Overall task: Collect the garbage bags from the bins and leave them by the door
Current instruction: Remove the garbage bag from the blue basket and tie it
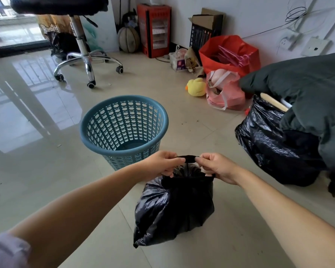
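Your left hand [161, 165] and your right hand [219, 168] meet over the gathered mouth of a black garbage bag [174, 207]. Each hand pinches one end of a short twisted strip of the bag's plastic that spans the gap between them, fingers curled round it. The bag's full body lies just below both hands and a little toward you, on the pale tiled floor [37, 171]; whether it rests fully on the tiles or is partly lifted cannot be told.

Just beyond your left hand stands a blue lattice-walled bin [124, 122], upright, with no liner in it. It is close to the bag, and its lower wall is partly hidden behind your left hand.

To your right, well apart from the held bag, sits a larger black bag [275, 147] with a pale stick-like piece poking out of its top and a dark green padded cloth [302, 88] draped over it.

Further back near the wall lie a yellow plush duck [196, 87], a pink bag [223, 91], a red bag [229, 53] holding pink hangers, a red cabinet [154, 29] and a chrome-based swivel chair [83, 53].

No brand, label or writing is legible anywhere.
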Available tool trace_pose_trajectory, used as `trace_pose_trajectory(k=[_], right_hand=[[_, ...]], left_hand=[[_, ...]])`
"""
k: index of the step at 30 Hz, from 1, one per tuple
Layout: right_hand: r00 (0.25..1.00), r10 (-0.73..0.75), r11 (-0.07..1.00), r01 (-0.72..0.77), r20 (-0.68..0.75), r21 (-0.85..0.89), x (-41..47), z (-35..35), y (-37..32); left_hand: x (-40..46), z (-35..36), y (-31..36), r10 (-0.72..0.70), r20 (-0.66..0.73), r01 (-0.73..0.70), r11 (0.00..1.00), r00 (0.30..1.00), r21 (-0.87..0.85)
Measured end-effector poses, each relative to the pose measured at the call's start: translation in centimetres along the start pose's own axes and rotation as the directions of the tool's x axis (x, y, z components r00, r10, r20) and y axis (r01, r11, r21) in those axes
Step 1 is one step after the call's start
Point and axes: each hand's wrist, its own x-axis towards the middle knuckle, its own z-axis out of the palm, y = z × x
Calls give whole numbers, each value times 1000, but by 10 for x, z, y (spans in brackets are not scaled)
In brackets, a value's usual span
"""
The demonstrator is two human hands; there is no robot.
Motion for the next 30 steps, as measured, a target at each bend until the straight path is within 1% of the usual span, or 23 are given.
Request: trace_pose_trajectory(k=[1,2,3,4,5,6,7,9,11,13,15,17,19,21,23,27,30], right_hand=[[995,-51,986,37,-82,-165,3,4,7],[982,-127,928,68,-140,-366,5,9,14],[969,-200,843,94,-146,-530,7,15,20],[964,-244,760,123,-104,-638,7,20,25],[963,-265,684,159,-39,-712,6,24,30],[963,-268,603,188,25,-775,5,27,34],[960,-270,515,211,76,-831,4,29,37],[947,-294,361,233,127,-903,5,30,40],[933,-332,284,236,136,-929,11,30,43],[921,-359,257,251,149,-933,18,28,49],[908,-383,247,276,168,-929,19,26,49],[904,-391,255,285,171,-924,14,23,44],[916,-369,287,276,160,-917,0,22,27],[940,-305,332,252,150,-909,-19,21,-1],[957,-244,353,237,155,-905,-39,19,-35],[962,-214,383,240,168,-892,-81,9,-110],[972,-160,401,222,171,-889,-111,-3,-170]], left_hand=[[2,4,-4,-22,-40,27,992,999,123],[6,7,-9,-26,-82,47,963,996,265],[8,8,-14,-19,-103,62,902,995,427],[9,9,-18,-14,-94,67,803,995,592],[10,8,-23,-18,-69,62,691,997,720],[9,7,-27,-25,-41,48,601,999,798],[9,5,-32,-29,-11,25,537,1000,843],[7,4,-38,7,40,-39,446,999,894],[9,2,-41,49,63,-77,396,997,915],[13,0,-43,70,52,-76,390,996,918],[15,0,-44,81,32,-63,410,996,910],[11,4,-39,72,9,-40,433,997,900],[0,10,-24,40,-14,-6,469,999,883],[-18,16,3,3,-28,23,494,1000,869],[-37,21,37,-34,-38,50,514,999,857],[-72,25,113,-78,-56,91,568,995,818],[-98,30,177,-98,-48,95,564,994,820]])
